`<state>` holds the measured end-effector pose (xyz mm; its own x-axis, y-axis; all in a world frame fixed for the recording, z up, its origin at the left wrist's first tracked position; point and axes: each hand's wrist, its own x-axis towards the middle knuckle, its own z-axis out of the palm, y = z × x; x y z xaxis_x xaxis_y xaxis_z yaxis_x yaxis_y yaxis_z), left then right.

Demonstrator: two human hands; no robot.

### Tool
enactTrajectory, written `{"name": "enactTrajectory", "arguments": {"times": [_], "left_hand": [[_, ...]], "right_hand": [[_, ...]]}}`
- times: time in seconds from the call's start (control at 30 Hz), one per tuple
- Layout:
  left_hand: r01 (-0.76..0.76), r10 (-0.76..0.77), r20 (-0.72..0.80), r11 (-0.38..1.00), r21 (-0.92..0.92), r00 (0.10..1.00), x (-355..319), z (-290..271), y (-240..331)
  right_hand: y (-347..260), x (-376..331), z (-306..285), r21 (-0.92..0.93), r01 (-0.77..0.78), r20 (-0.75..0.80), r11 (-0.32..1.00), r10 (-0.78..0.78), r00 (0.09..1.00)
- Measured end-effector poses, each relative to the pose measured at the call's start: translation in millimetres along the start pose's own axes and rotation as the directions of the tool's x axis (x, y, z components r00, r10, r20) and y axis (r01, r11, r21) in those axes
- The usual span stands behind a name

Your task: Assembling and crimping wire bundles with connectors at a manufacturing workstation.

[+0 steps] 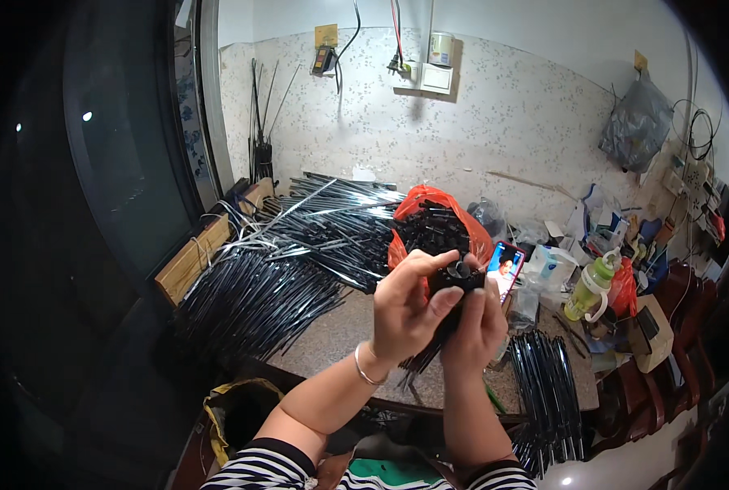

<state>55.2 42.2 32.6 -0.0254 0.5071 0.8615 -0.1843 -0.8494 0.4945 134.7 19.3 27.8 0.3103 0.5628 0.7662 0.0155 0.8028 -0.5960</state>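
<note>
Both my hands are raised together over the stone table [340, 331]. My left hand [405, 306], with a silver bangle on its wrist, and my right hand [477, 322] pinch a small black round plastic part [456, 276] between the fingertips. A bundle of thin black rods [420, 359] hangs down below the hands, held in them. Behind the hands stands an orange plastic bag [430, 200] full of small black parts.
Large heaps of black and silver rods [291, 261] cover the left of the table. A neat bundle of black rods [548, 392] lies at right. A phone with a lit screen [506, 269], a green bottle [589, 287] and clutter stand at right. A wooden block [191, 257] sits left.
</note>
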Motion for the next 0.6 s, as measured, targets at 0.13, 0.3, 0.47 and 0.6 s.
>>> {"name": "enactTrajectory", "arguments": {"times": [0.13, 0.3, 0.47, 0.6], "left_hand": [[0.153, -0.130, 0.081, 0.875, -0.460, 0.988, 6.5, 1.3, 6.0], [-0.208, 0.202, 0.054, 0.920, 0.332, 0.978, 12.7, 3.6, 0.0], [0.018, 0.001, 0.100, 0.982, -0.188, 0.995, 15.1, 2.0, -0.2], [0.069, 0.008, 0.211, 0.933, -0.354, 0.977, 12.6, -5.2, -3.3]], "right_hand": [[3.2, 2.3, 0.2, -0.112, 0.158, 0.063, 0.981, -0.152, 0.986], [8.4, -4.9, 14.7, -0.212, 0.226, -0.212, 0.951, -0.270, 0.939], [10.7, 6.1, -2.1, 0.166, -0.074, 0.004, 0.983, 0.074, 0.997], [4.1, 5.0, -3.7, 0.416, -0.159, 0.087, 0.895, 0.135, 0.987]]}}
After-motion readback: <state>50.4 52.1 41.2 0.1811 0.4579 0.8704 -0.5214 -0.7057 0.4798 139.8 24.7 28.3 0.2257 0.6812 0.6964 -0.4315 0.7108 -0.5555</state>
